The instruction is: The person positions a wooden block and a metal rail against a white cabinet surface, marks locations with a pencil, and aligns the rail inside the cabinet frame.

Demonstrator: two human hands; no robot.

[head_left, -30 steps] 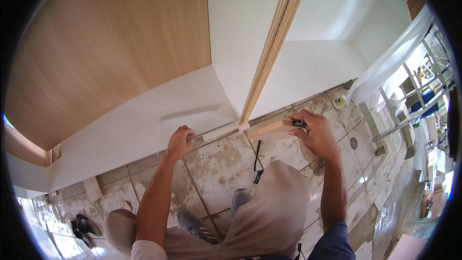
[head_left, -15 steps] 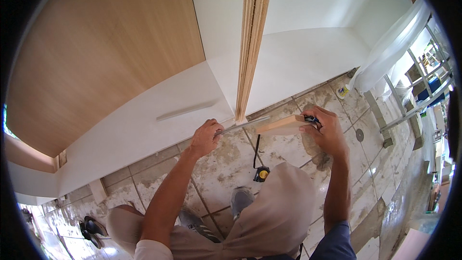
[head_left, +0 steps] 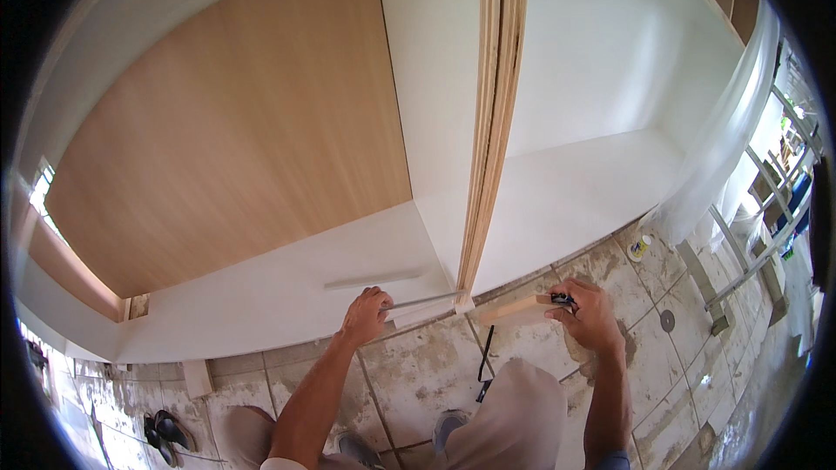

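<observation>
A thin grey strip point(head_left: 427, 301) runs from the left hand point(head_left: 366, 313) along the front edge of the cabinet's white base panel point(head_left: 261, 318), its far end at the foot of the upright divider point(head_left: 498, 122); whether it touches the divider, I cannot tell. The left hand's fingers are closed on the strip's near end. Well apart from it, to the right of the divider's foot, the right hand point(head_left: 588, 318) is clamped on the end of a small wooden board point(head_left: 515, 306), thumb on the near side, with a small black object point(head_left: 562, 299) between the fingers and the board's end. Below the board a dark strap point(head_left: 485, 353) leads down to a black piece point(head_left: 484, 391) beside the person's knee point(head_left: 518, 418); it is unclear whether it hangs or lies on the tiled floor point(head_left: 418, 374). Behind the left hand, a pale strip point(head_left: 373, 279) lies on the base panel, set back from its front edge, before a wood-grain panel point(head_left: 244, 139). On the floor, a small white-and-yellow container point(head_left: 639, 248) stands near the base panel's right corner, beside a translucent plastic sheet point(head_left: 714, 157); dark shoes point(head_left: 170, 429) lie at far left
</observation>
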